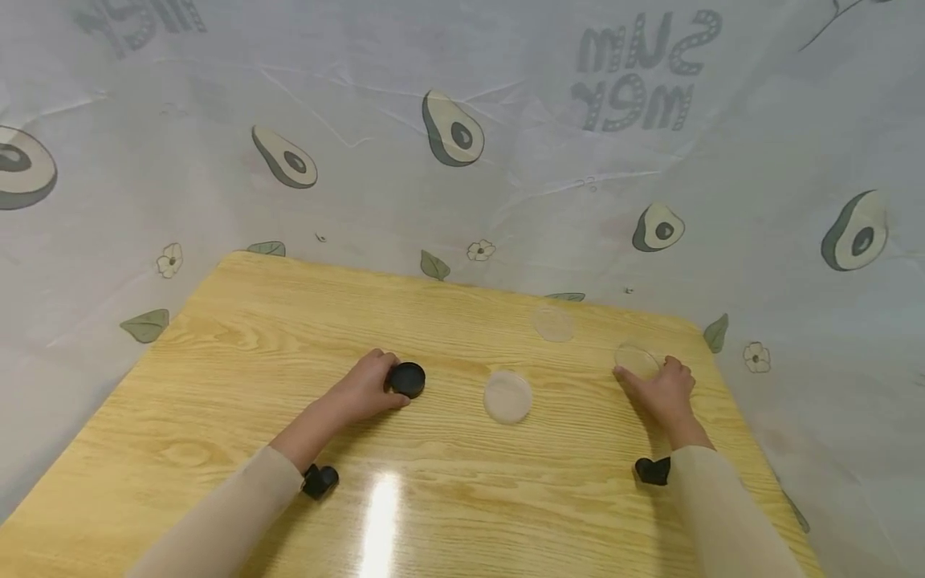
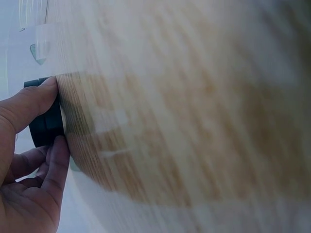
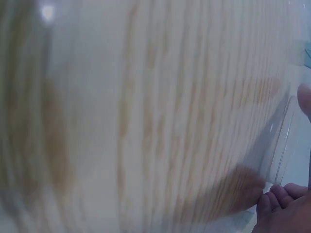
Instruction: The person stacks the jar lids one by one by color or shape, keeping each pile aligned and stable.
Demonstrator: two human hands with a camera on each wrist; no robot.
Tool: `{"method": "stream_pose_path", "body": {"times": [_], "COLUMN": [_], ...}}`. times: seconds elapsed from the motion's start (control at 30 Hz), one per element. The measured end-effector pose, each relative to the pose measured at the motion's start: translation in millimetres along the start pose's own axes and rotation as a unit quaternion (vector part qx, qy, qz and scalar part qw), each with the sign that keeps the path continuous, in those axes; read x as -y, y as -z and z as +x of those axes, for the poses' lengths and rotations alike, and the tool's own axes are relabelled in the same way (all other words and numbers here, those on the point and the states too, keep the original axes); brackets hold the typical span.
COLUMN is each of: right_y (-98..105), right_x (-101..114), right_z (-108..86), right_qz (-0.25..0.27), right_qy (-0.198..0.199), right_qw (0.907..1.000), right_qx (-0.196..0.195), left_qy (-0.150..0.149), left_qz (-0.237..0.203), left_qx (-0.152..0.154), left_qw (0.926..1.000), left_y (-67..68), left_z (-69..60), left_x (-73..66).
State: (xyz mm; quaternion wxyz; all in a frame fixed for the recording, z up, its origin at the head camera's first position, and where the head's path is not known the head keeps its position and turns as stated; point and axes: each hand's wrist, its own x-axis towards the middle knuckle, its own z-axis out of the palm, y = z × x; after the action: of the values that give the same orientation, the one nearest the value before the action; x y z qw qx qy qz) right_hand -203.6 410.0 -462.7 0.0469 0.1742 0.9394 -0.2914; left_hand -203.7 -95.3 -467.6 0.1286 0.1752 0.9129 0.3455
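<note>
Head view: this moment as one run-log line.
left grip: holds short black cylinder | right grip: holds rightmost clear disc | center clear disc, far clear disc: untouched on table

The tabletop (image 1: pixel 520 498) is yellow wood with darker grain running mostly left to right, rounded at its far left corner and glossy enough to show a bright patch of light (image 1: pixel 379 522) at the near side. Left of the middle sits a squat black container (image 1: pixel 408 380), round with a raised rim. To its right lies a clear dish (image 1: pixel 508 397). A faint transparent disc (image 1: pixel 553 323) lies near the far edge. Farther right is a clear round piece (image 1: pixel 636 359); whether it lies flat is unclear.
</note>
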Motion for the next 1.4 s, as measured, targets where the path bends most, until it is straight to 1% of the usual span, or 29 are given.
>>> {"method": "stream_pose_path", "body": {"times": [0.1,0.23,0.43,0.5,0.6,0.77,0.97,1.13,1.3,1.4], "right_y": [0,-3,-4,-3,-1,0,1,2,0,-1], "right_x": [-2,1,0,-2,-3,-5,-7,-5,-5,-6], "right_z": [-0.5,-0.7,-1.2,-0.4,-1.2,-7.2,-19.6,-33.8,-50.3,-60.2], "right_qz": [0.000,-0.010,-0.025,-0.026,-0.022,-0.009,0.002,-0.007,-0.011,-0.010], "right_qy": [0.007,0.016,0.018,0.025,0.036,0.052,0.087,0.123,0.169,0.185], "right_qw": [1.0000,0.9998,0.9992,0.9992,0.9991,0.9984,0.9950,0.9896,0.9826,0.9795], "right_qx": [-0.005,-0.009,-0.024,-0.020,-0.004,0.020,0.049,0.075,0.077,0.079], "left_qy": [0.001,0.010,0.002,0.005,0.006,0.000,0.001,0.003,-0.001,-0.001], "left_qz": [0.003,0.010,0.012,0.011,0.014,0.014,0.007,0.007,0.009,0.009], "left_qx": [0.001,-0.004,-0.002,-0.002,-0.004,-0.007,-0.004,-0.004,-0.003,-0.003], "left_qw": [1.0000,0.9999,0.9999,0.9999,0.9999,0.9999,1.0000,1.0000,1.0000,1.0000], "left_y": [-0.7,-0.3,-0.9,-0.4,0.9,1.8,0.1,-0.5,-1.0,-1.5], "left_z": [0.8,-0.7,-0.6,-0.2,-0.2,-0.8,-0.3,0.4,1.4,1.9], "left_x": [-0.7,-0.7,0.1,0.3,0.5,0.1,0.7,0.9,0.9,0.4]}}
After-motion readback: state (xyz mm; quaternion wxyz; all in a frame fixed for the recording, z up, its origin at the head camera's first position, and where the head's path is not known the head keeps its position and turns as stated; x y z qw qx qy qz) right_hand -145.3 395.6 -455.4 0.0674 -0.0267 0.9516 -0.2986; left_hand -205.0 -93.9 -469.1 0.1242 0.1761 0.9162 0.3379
